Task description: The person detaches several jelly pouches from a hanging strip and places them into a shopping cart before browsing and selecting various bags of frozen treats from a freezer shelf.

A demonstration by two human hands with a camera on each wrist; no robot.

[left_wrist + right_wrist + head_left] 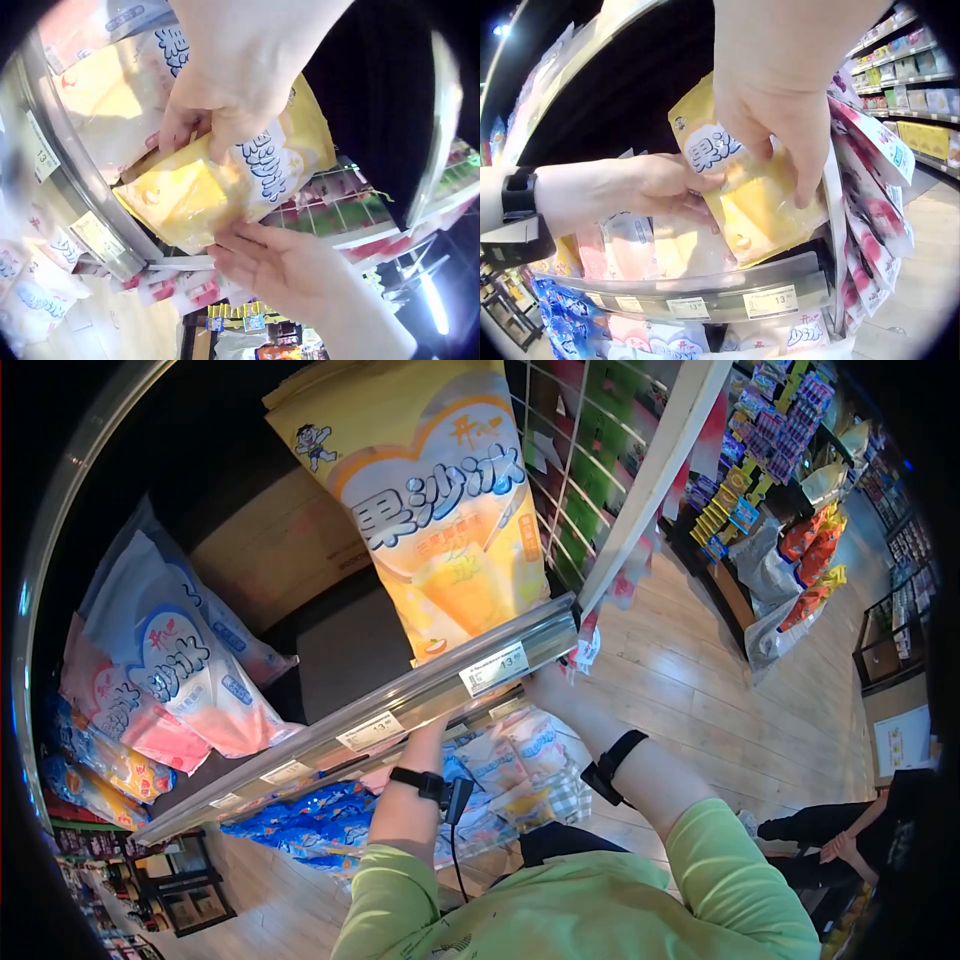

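- Left hand [225, 82]: grasping the yellow bag [750, 225] by its left edge, thumb on the front, fingers behind.
- Right hand [281, 266]: not clenched; fairly straight fingers touch the bag near its right edge. No firm grip visible.
- Bag sits between the hands, tilted, bottom edge right at the shelf lip [705, 285]. Contact with the lip unclear.
- Step in hand, my read: positioning the bag at the shelf. Taking it out or setting it in, can't tell.
- Next move calls for both hands steering together; right fingers should close round their edge before taking weight. Bottom needs to clear the lip if it shifts forward. Soft pack, would probably sag under a one-sided pull.
- Just left of the left hand: pale bag [686, 244]; pink bag [592, 259] farther left.
- Beside the right hand: wire grid [322, 210], red-and-white packs [877, 210] beyond.
- Above the hands: upper shelf lip [440, 685], hiding both in the head view; another yellow bag [450, 570] stands up there.
- Below and left: blue packs [310, 825].
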